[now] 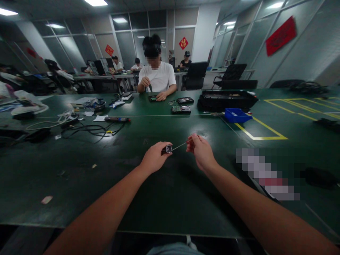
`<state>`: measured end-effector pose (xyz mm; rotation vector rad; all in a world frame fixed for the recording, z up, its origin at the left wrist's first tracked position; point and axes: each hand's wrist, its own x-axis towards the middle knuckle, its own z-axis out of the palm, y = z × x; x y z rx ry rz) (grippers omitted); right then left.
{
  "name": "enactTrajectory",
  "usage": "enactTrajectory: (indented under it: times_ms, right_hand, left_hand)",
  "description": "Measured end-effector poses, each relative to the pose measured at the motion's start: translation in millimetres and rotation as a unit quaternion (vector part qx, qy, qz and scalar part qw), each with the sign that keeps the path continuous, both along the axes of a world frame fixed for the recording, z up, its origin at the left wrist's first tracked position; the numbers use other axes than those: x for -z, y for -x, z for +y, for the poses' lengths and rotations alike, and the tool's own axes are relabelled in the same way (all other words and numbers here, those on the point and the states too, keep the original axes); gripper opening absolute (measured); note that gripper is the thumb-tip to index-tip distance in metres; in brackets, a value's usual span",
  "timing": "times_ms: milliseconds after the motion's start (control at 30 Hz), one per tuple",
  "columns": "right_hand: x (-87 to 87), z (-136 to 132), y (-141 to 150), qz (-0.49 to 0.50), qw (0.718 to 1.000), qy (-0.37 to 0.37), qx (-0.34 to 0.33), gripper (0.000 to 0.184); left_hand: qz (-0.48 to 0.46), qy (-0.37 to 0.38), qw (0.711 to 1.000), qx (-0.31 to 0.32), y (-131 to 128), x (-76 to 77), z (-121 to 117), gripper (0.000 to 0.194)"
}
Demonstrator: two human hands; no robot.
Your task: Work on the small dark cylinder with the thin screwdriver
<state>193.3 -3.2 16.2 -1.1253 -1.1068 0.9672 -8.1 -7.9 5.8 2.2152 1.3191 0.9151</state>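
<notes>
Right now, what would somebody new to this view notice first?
Front and centre, the left hand holds a metal-rimmed cylinder, while the right hand holds a thin rod slanting down toward its rim. Farther back, right of centre, a bright blue bin stands out on the dark green table.

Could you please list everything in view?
Cylinder: 1, silver, centre
Rod: 1, grey, centre
Table: 1, green, below
Bin: 1, blue, farther right
Tray: 1, black, behind bin
Person: 1, white shirt, opposite
Electronics: at least 3, dark, near person
Tool: 1, grey, left
Cables: several, black and white, left
Papers: several, white, left
Blurred item: 1, whitish, right
Tape: several strips, yellow, right
Chairs: several, black, background
Hangings: 4, red, walls
Others: several, varied clothing, background
Left hand: 1, bare, holding cylinder
Right hand: 1, bare, holding rod
</notes>
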Motion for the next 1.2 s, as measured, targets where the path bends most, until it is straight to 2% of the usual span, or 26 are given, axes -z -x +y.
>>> enactTrajectory:
  times_ms: [133,267,433,600,833,967,1100,1200]
  right_hand:
    - [-3.6,-6.0,1.2,-0.055,0.996,-0.069,0.018,0.031]
    - [-8.4,-15.7,7.0,-0.118,0.988,-0.098,0.009,0.028]
    - [-9.3,-19.2,8.8,-0.150,0.982,-0.110,0.021,0.028]
    - [-15.3,-21.8,7.1,-0.146,0.982,-0.116,0.001,0.028]
    - [-22.4,-28.0,5.0,-0.296,0.948,-0.104,0.049,0.036]
    - [-20.8,-29.7,4.7,-0.301,0.940,-0.162,-0.006,0.017]
    - [-22.4,-33.5,4.3,-0.321,0.930,-0.174,-0.043,0.018]
    - [-20.5,-32.4,6.2,-0.261,0.952,-0.154,-0.049,0.016]
  left_hand:
    - [-0.002,0.004,1.000,-0.011,0.0,2.9,1.1,0.032]
    - [-0.011,0.000,1.000,-0.014,-0.3,3.5,1.6,0.033]
    - [-0.019,0.001,1.000,-0.010,-1.2,0.9,-0.1,0.033]
    - [-0.020,0.002,1.000,-0.017,-1.0,1.5,0.1,0.032]
    - [-0.025,0.000,0.999,-0.025,0.5,5.5,2.4,0.035]
    - [-0.023,-0.002,1.000,-0.021,1.2,6.1,3.1,0.034]
    - [-0.027,0.007,0.999,-0.018,1.6,7.7,3.8,0.035]
    - [-0.032,0.008,0.999,-0.024,2.1,8.1,4.6,0.034]
